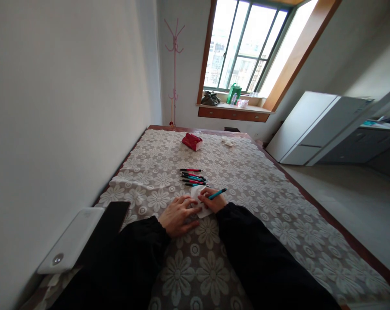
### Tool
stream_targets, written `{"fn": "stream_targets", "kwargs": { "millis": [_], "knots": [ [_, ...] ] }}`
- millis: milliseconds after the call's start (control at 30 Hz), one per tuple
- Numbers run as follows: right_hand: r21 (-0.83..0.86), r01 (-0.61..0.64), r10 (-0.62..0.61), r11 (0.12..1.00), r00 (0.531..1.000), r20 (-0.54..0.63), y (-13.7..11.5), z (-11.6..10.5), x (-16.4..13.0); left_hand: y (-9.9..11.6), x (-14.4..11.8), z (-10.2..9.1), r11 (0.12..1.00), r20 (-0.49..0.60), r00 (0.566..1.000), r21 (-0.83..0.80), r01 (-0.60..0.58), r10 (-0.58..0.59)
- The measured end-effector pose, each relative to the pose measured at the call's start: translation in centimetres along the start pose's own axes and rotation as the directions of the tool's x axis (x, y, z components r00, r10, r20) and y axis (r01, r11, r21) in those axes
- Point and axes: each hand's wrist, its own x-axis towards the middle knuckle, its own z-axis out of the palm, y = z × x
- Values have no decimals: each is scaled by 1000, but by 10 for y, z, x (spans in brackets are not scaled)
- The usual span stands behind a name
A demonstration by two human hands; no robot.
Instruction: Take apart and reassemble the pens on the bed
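Between the fingers of my right hand (pixel 212 199) is a slim blue pen (pixel 217 193) with a dark end, slanting up to the right. Its tip points down at a small sheet of white paper (pixel 207 212) on the tablecloth. My left hand (pixel 179 215) lies flat, fingers spread, with its fingertips on the paper's left side. Just beyond the paper is a loose row of several pens (pixel 193 177), red, blue and black, lying roughly crosswise. Parts of the paper are hidden under both hands.
A flower-patterned tablecloth (pixel 162 165) covers the table. Farther back lie a red tissue pack (pixel 192 141) and a crumpled white piece (pixel 227 141). At the left, a white power bank (pixel 72 237) and a dark flat object (pixel 109 226) lie near the wall.
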Motion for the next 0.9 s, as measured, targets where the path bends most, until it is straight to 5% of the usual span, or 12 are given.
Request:
{"fn": "stream_targets", "kwargs": {
  "millis": [333, 900],
  "knots": [
    [-13, 61, -62, 998, 995, -79, 1, 1, -1, 1, 0, -2, 1000, -3, 1000, -8, -3, 3],
    [-120, 80, -86, 990, 995, -46, 19, 3, 3, 0, 0, -1, 1000, 10, 1000, 4, -3, 3]
  ]
}}
